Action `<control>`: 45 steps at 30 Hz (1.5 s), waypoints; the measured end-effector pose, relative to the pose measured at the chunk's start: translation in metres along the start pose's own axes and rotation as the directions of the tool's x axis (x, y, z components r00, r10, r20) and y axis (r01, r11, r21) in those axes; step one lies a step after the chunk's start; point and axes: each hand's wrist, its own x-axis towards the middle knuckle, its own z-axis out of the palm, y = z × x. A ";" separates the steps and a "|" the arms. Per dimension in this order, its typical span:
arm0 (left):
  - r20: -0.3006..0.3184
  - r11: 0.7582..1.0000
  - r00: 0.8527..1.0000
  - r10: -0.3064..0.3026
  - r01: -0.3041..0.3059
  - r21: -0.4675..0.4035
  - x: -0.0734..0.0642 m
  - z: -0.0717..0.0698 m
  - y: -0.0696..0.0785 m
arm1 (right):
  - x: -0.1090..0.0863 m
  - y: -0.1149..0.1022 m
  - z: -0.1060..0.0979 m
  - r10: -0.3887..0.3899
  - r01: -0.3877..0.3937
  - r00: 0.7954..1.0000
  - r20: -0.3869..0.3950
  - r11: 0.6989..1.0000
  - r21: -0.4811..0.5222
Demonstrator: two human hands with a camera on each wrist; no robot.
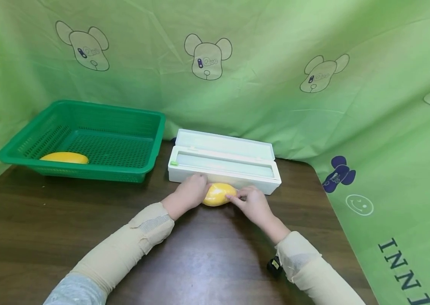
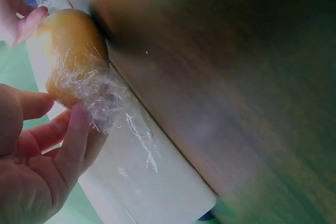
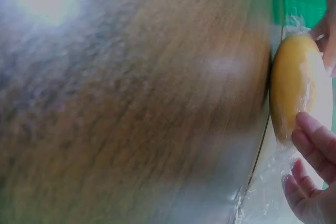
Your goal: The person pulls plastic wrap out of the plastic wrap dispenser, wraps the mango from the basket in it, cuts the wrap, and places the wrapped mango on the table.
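Note:
A yellow mango [image 1: 218,195], wrapped in clear cling film [image 2: 102,100], is held between both hands just in front of a white cling film dispenser box [image 1: 264,185]. My left hand [image 1: 191,192] pinches the mango's left end, where the film bunches up in crinkles. At the other end, my right hand [image 1: 253,204] has thumb and fingers on the mango and the film there. Loose film hangs below the right fingers [image 3: 310,129] in the right wrist view. The dispenser's lid [image 1: 224,142] stands raised at the back.
A green basket [image 1: 144,171] stands at the back left, with another yellow mango [image 1: 66,157] inside. A green curtain [image 1: 260,63] closes off the back and right of the dark wooden table [image 1: 195,262]. A small black object [image 1: 274,266] is by the right wrist.

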 end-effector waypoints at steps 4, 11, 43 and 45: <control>0.043 0.999 0.999 0.000 0.002 -0.049 0.000 -0.001 -0.001 | 0.004 0.000 -0.003 0.231 -0.235 0.972 0.051 0.965 0.117; 0.052 0.995 0.996 0.078 -0.074 -0.072 0.000 -0.003 -0.005 | 0.010 0.002 -0.001 0.392 -0.397 0.917 0.075 0.881 0.258; 0.165 -0.173 0.986 0.016 0.165 -0.971 -0.025 -0.018 0.022 | 0.019 -0.094 0.006 0.622 0.159 0.781 0.056 -0.285 0.945; 0.187 -0.293 0.982 0.013 0.182 -0.938 -0.025 -0.019 0.025 | 0.020 -0.098 0.003 0.613 0.154 0.788 0.048 -0.272 0.950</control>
